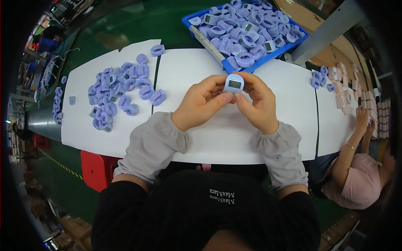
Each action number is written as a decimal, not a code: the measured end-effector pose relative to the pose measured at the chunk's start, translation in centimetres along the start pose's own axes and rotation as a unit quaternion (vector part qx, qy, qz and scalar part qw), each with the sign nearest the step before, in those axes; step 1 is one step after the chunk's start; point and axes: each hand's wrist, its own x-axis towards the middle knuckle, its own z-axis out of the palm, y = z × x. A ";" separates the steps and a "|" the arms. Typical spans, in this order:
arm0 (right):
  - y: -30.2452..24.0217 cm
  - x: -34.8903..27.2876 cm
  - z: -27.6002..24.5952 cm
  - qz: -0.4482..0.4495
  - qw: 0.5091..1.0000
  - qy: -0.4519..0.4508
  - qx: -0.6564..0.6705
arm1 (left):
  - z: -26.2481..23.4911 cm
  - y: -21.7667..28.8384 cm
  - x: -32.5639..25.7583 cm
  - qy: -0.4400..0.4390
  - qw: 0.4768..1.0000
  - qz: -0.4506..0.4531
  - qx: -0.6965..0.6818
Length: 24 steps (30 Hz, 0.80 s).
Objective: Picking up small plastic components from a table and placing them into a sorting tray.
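Observation:
Between both hands, above the white table, I hold a small light-purple device with a grey digital display (234, 83), its display turned up toward me. My left hand (205, 100) grips its left side, thumb at the lower edge. My right hand (257, 100) grips the right side, its thumb at the lower edge too. The fingers behind the device are partly hidden. Just beyond my hands stands a blue tray (268, 57) heaped with many similar purple devices (245, 39). Off to the left lies a loose pile of the same kind (113, 85), some with displays showing.
White sheets cover the table (201, 142). A grey metal post (322, 33) rises right of the tray. At far right, a person in a pink top (356, 180) works beside pink devices (341, 83) and a few purple ones (320, 77). A red stool (98, 169) stands at left.

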 end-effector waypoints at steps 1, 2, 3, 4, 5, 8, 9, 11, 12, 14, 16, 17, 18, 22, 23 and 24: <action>0.1 0.0 0.0 -0.003 1.000 -0.001 -0.002 | -0.4 -0.1 0.0 0.020 0.999 0.011 0.048; 0.4 -0.1 -0.1 -0.018 0.999 0.031 -0.001 | -1.0 0.1 0.1 0.041 0.994 0.022 0.096; 0.6 0.2 -0.5 -0.035 0.997 0.063 -0.002 | -2.0 0.6 0.6 0.041 0.994 0.030 0.096; 0.4 0.9 -1.3 -0.040 0.997 0.059 -0.006 | -3.7 1.4 1.2 0.098 0.935 0.070 0.334; 0.1 1.5 -3.1 -0.013 0.994 0.103 -0.043 | -5.2 1.9 2.2 0.145 0.819 0.107 0.544; 1.0 5.5 -8.2 -0.023 0.974 0.176 -0.139 | -12.7 2.4 2.1 0.221 0.614 0.092 0.752; 1.2 7.1 -10.0 -0.012 0.958 0.196 -0.210 | -14.3 2.3 2.3 0.234 0.548 0.068 0.800; 1.9 10.2 -13.5 -0.006 0.935 0.216 -0.280 | -15.8 2.6 3.1 0.200 0.575 0.000 0.793; 2.8 11.3 -15.4 -0.028 0.880 0.248 -0.405 | -16.0 2.6 3.7 0.158 0.601 -0.068 0.781; 3.5 13.0 -16.9 -0.051 0.807 0.275 -0.520 | -15.8 3.2 4.4 0.140 0.612 -0.090 0.773; 3.6 13.5 -17.9 -0.023 0.737 0.308 -0.601 | -15.2 3.8 4.6 0.119 0.623 -0.111 0.765; 3.2 13.4 -17.0 -0.022 0.740 0.306 -0.598 | -14.4 4.3 4.0 0.140 0.682 -0.068 0.715; 1.9 12.6 -14.8 -0.035 0.808 0.284 -0.516 | -13.5 4.9 2.8 0.162 0.734 -0.027 0.659; -1.0 6.8 -6.8 -0.135 0.944 0.127 -0.275 | -6.2 5.1 1.4 0.162 0.937 -0.025 0.307; -1.5 5.3 -4.9 -0.142 0.962 0.034 -0.229 | -4.8 4.5 1.0 0.123 0.983 -0.023 0.133; -2.3 4.2 -2.9 -0.135 0.969 -0.013 -0.205 | -3.6 4.0 0.9 0.080 0.995 -0.021 -0.046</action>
